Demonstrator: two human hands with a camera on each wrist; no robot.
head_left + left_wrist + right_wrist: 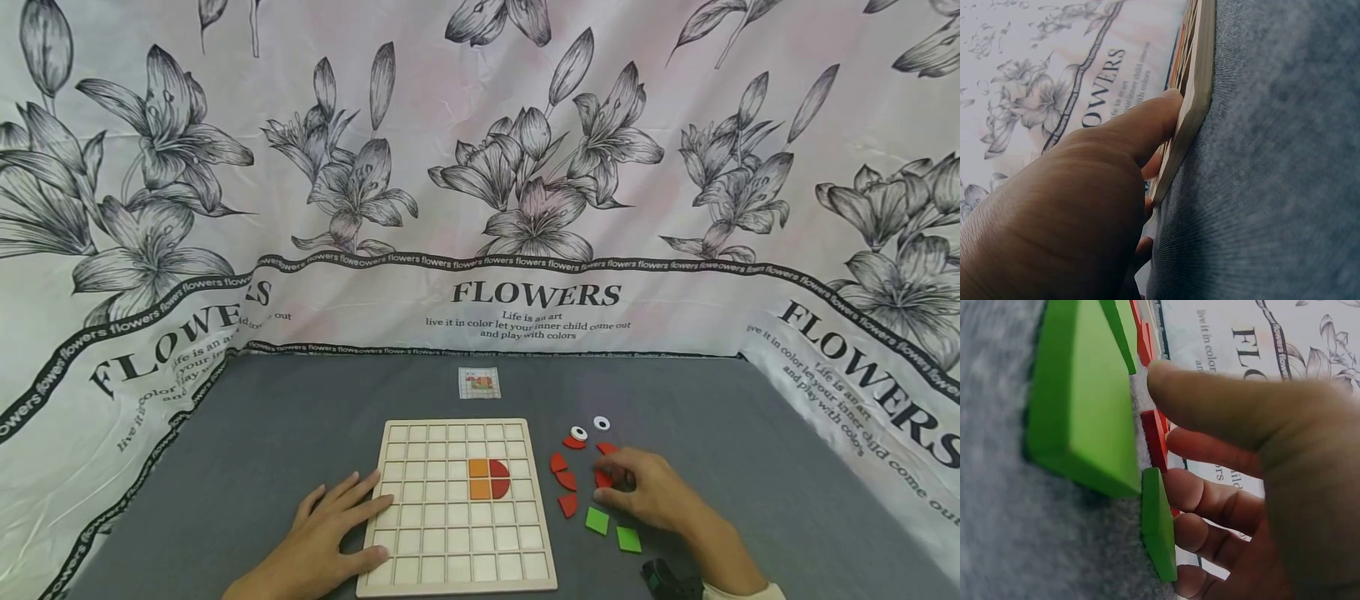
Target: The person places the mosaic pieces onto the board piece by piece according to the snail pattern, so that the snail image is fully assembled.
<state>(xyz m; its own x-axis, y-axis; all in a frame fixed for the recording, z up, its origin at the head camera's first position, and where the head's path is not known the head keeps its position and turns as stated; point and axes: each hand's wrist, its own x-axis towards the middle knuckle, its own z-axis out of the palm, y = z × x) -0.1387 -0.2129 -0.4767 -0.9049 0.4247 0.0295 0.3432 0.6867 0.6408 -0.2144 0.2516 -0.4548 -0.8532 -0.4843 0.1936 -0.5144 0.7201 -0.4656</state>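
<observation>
A wooden grid board (435, 542) lies on the grey cloth, with two orange squares (478, 489) and two red quarter-circles (498, 489) set in its cells. My left hand (326, 533) rests at the board's left edge, fingers spread, and the thumb touches the rim in the left wrist view. Over the loose pieces to the right of the board is my right hand (648, 492). A red piece (603, 478) shows between its thumb and fingers, which stand apart. In the right wrist view, a green piece (1159, 528) lies by the fingertips, hidden from the head view.
Several red quarter-circles (567, 505) and two green pieces (628, 540) lie between board and right hand. Two eye discs (602, 423) sit farther back. A small picture card (478, 383) is beyond the board. Flower-printed cloth (536, 308) walls the back and sides.
</observation>
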